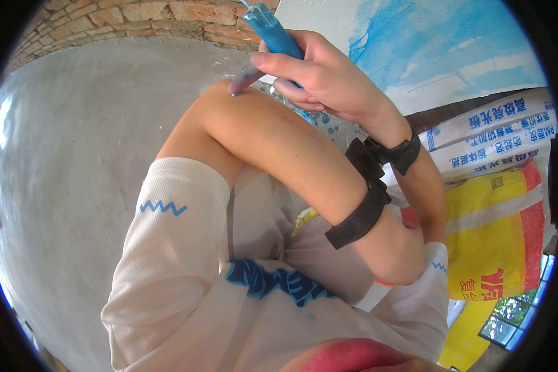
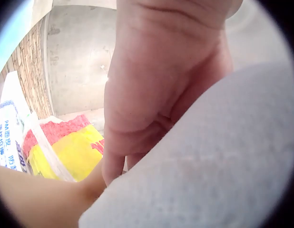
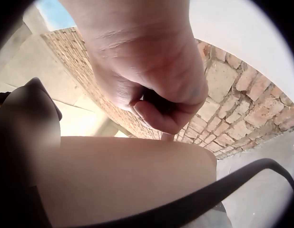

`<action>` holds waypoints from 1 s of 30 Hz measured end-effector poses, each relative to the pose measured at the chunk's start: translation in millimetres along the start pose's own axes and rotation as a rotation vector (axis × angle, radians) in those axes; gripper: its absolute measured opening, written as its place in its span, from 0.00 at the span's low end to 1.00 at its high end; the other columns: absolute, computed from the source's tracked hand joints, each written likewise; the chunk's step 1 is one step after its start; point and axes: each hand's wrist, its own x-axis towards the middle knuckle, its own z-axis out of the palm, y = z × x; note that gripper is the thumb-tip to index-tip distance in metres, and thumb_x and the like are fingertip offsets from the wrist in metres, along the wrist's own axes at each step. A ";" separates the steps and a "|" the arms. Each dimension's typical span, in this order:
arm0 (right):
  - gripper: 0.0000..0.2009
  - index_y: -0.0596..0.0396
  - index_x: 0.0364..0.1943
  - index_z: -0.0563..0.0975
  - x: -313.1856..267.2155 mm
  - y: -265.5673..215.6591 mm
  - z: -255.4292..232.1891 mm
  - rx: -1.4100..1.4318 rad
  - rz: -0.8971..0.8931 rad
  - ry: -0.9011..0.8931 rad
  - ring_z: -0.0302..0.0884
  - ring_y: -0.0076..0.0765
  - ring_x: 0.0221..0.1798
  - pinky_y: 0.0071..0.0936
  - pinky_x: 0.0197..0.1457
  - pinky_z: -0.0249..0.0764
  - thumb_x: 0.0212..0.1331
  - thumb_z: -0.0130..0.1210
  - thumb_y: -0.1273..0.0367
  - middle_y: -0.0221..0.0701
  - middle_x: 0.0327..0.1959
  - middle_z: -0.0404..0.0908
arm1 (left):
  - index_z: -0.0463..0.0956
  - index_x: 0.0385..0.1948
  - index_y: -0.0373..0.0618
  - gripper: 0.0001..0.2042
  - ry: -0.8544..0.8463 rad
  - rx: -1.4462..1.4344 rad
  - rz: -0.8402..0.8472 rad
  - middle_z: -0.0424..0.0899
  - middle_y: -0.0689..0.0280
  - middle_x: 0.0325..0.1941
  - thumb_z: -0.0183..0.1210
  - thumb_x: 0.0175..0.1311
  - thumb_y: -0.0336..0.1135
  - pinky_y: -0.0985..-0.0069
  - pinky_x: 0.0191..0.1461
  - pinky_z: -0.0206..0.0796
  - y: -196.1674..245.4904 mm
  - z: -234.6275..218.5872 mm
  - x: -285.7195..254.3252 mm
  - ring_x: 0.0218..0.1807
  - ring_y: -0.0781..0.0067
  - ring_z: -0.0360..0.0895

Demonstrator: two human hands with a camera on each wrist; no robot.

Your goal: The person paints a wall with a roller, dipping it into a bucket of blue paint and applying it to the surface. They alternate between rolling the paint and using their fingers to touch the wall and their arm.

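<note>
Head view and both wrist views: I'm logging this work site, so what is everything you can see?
blue tool: one, blue with wet paint, top of head view
brick wall: one, reddish, behind the tool
painted wall: one, white with a blue patch, upper right
printed sacks: at least two, white with blue lettering, stacked at right
yellow sack: one, yellow and red, below the white ones
concrete surface: one, grey, left
shirt: one, white with blue print, lower centre
wrist straps: two, black, one on each wrist
right hand: one, paint-flecked, grip round the blue tool
left hand: one, tucked against the white fabric, holding nothing
</note>
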 end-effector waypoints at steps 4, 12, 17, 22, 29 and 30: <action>0.09 0.56 0.32 0.69 4.0 -0.3 3.5 0.024 -0.040 -0.019 0.48 0.08 0.10 0.13 0.12 0.46 0.64 0.52 0.66 0.45 0.37 0.83 | 0.76 0.28 0.42 0.08 0.047 -0.042 0.008 0.78 0.62 0.24 0.55 0.59 0.37 0.64 0.33 0.67 -2.5 -1.9 -5.4 0.29 0.60 0.77; 0.08 0.54 0.34 0.70 6.8 3.9 0.6 0.106 -0.003 -0.002 0.48 0.08 0.11 0.12 0.12 0.46 0.65 0.52 0.66 0.42 0.34 0.82 | 0.75 0.29 0.42 0.07 0.139 -0.118 0.018 0.78 0.62 0.25 0.55 0.59 0.35 0.65 0.34 0.66 -4.5 -4.1 -12.5 0.29 0.60 0.77; 0.07 0.52 0.36 0.69 2.0 -0.3 -6.2 0.161 -0.015 0.016 0.49 0.08 0.11 0.11 0.12 0.46 0.66 0.51 0.66 0.42 0.34 0.81 | 0.74 0.30 0.42 0.06 0.188 -0.162 0.027 0.77 0.62 0.25 0.54 0.59 0.34 0.66 0.35 0.65 -11.8 -4.1 -5.5 0.29 0.60 0.76; 0.08 0.56 0.36 0.69 -7.2 -1.5 -18.2 0.257 -0.003 0.024 0.50 0.10 0.12 0.12 0.12 0.47 0.66 0.50 0.66 0.43 0.36 0.81 | 0.73 0.30 0.42 0.05 0.224 -0.190 0.049 0.77 0.62 0.26 0.54 0.59 0.33 0.67 0.35 0.64 -10.2 -10.9 -6.4 0.29 0.60 0.76; 0.06 0.54 0.35 0.68 -37.1 24.3 -37.5 0.309 0.076 0.127 0.52 0.10 0.12 0.14 0.12 0.48 0.66 0.51 0.68 0.42 0.38 0.82 | 0.72 0.31 0.42 0.05 0.103 -0.039 0.171 0.77 0.63 0.26 0.53 0.59 0.32 0.68 0.36 0.64 -21.0 -62.4 -21.3 0.29 0.61 0.75; 0.07 0.54 0.34 0.68 -42.1 31.0 -41.6 0.325 0.083 0.130 0.52 0.10 0.12 0.14 0.12 0.47 0.66 0.51 0.67 0.42 0.38 0.82 | 0.71 0.32 0.40 0.05 -0.047 -0.186 0.064 0.77 0.60 0.28 0.52 0.60 0.32 0.67 0.36 0.64 -19.1 -79.1 -23.6 0.30 0.59 0.75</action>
